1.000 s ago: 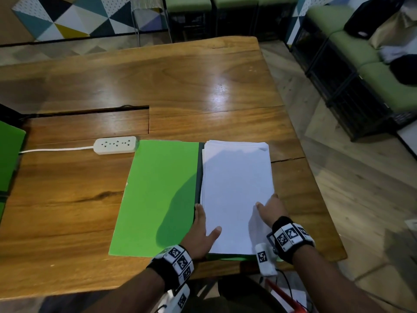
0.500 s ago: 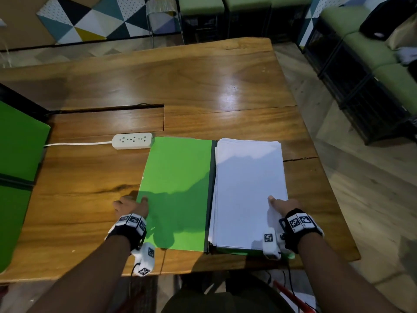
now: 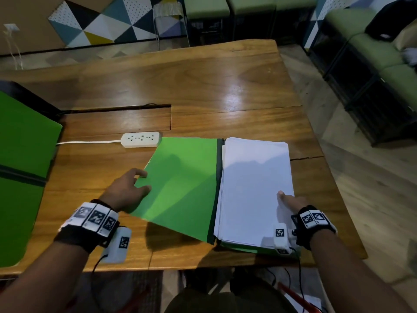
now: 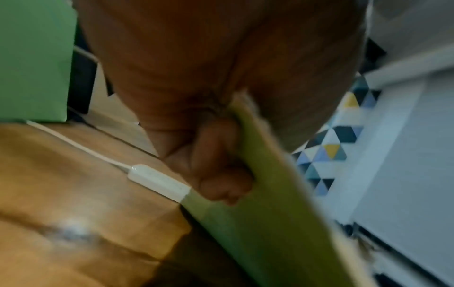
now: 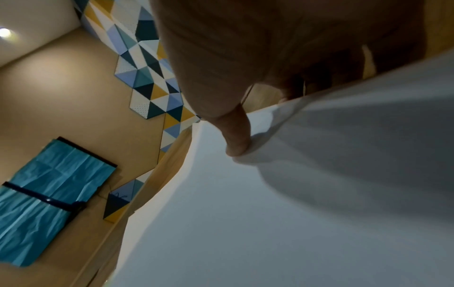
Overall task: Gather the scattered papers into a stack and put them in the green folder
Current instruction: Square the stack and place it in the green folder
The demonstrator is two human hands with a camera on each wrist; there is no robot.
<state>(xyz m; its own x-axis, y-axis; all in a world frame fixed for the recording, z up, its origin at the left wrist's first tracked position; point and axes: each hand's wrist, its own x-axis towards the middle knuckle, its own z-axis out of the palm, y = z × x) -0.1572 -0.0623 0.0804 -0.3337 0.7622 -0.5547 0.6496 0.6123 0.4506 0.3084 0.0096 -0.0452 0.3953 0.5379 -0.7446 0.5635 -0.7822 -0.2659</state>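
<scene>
The green folder (image 3: 185, 184) lies open near the table's front edge. My left hand (image 3: 141, 180) pinches its left cover at the outer edge, thumb on top and fingers beneath, and that edge is raised off the wood; the left wrist view shows the same hold (image 4: 230, 155) on the cover (image 4: 258, 213). A stack of white papers (image 3: 255, 181) rests on the folder's right half. My right hand (image 3: 286, 198) holds the stack's right edge, thumb (image 5: 236, 139) pressed on the top sheet (image 5: 270, 213), fingers curled past the edge and mostly hidden.
A white power strip (image 3: 141, 139) with its cord lies just beyond the folder's far left corner. Another green folder (image 3: 20, 166) sits at the table's left side. The wooden table (image 3: 225, 86) has a cable slot (image 3: 117, 107) behind the strip. Benches stand at right.
My left hand went from the papers to the folder's left cover edge, took hold of it and has lifted it off the table. The right hand stayed on the stack.
</scene>
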